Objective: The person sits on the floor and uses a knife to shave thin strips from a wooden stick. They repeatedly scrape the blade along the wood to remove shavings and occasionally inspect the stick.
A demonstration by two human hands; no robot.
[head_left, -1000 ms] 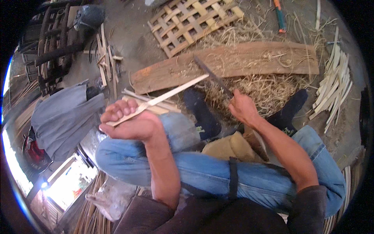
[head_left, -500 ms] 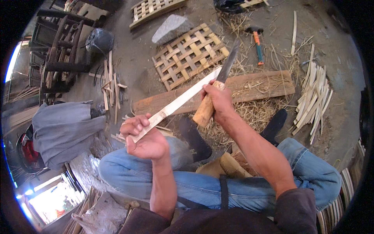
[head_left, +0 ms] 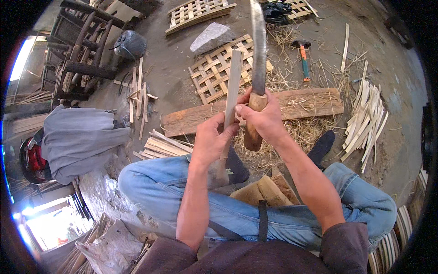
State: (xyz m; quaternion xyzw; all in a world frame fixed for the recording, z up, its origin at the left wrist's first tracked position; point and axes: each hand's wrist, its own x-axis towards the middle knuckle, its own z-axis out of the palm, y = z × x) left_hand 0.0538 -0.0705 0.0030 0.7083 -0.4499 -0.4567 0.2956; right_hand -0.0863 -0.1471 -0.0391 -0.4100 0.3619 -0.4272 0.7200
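Observation:
My left hand (head_left: pixel 209 142) is closed around a flat, pale bamboo strip (head_left: pixel 234 75), which stands nearly upright in front of me. Its lower end passes below that hand, over my left leg. Close on the right, my right hand (head_left: pixel 268 119) grips a large knife (head_left: pixel 258 50) by its thick wooden handle, the long blade pointing away from me. My right thumb and fingertips touch the strip's edge. Blade and strip run side by side with a gap between them. Beyond both hands, a wooden plank (head_left: pixel 310 101) lies across the floor over curly shavings (head_left: pixel 267 141).
Past the plank lie a woven bamboo panel (head_left: pixel 214 71), a grey stone (head_left: pixel 212 37) and a hammer (head_left: pixel 303 61). Bundles of strips (head_left: pixel 365 118) lie at right and more strips (head_left: pixel 164 147) by my left knee. A grey cloth (head_left: pixel 80 141) drapes at far left.
My left hand has moved right and taken the strip farther up. The strip has swung from slanting to nearly upright. The knife has come upright too, its blade now apart from the strip's tip.

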